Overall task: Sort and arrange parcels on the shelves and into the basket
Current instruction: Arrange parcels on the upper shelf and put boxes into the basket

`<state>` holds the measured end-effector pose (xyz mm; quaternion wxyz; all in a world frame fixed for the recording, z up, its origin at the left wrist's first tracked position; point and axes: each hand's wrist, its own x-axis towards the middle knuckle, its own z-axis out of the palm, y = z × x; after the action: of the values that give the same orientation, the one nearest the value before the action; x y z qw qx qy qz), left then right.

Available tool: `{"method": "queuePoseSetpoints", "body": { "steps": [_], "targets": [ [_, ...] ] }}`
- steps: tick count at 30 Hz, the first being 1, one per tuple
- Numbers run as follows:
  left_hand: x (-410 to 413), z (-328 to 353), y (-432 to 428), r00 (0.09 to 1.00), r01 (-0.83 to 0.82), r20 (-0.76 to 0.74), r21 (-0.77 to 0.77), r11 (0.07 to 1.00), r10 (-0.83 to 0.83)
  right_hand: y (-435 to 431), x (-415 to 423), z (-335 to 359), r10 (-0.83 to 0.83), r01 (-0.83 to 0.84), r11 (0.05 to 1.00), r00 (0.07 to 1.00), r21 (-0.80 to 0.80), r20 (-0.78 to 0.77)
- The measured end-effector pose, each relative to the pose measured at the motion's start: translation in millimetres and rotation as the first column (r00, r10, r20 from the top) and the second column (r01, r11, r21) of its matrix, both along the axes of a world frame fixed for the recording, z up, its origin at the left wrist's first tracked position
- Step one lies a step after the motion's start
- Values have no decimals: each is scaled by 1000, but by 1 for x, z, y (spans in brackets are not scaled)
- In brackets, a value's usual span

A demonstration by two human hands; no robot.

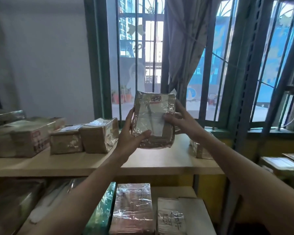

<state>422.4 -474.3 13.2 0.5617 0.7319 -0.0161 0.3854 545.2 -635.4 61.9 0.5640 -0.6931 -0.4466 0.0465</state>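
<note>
Over the top shelf, two hands hold one taped parcel up before the window.
Far left on that shelf sits a large box, then a small box and a taller box side by side. The left hand grips the taped parcel's left edge, thumb across its lower front. It is upright, clear of the shelf, with its white label facing near. The right hand grips its right edge, thumb on the front. Behind the right forearm a wrapped parcel lies on the shelf. On the lower shelf, near, stand a green box, a film-covered parcel and a carton.
</note>
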Motion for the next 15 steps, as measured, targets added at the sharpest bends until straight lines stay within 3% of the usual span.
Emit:
{"method": "queuePoseSetpoints", "body": {
  "steps": [3, 5, 8, 15],
  "targets": [
    [1, 1, -6, 999, 40, 11, -20, 999, -40, -3, -10, 1, 13, -11, 997, 1000, 73, -27],
    [1, 5, -12, 999, 28, 23, -6, 1000, -28, -7, -18, 6, -39, 40, 991, 999, 131, -7],
    [4, 9, -29, 989, 140, 39, 43, 989, -142, -26, -27, 10, -179, 179, 957, 984, 226, -21],
    [21, -16, -103, 942, 335, -34, 184, 924, -335, -112, -74, -23, -639, 608, 731, 769, 310, 2]
  ]
}}
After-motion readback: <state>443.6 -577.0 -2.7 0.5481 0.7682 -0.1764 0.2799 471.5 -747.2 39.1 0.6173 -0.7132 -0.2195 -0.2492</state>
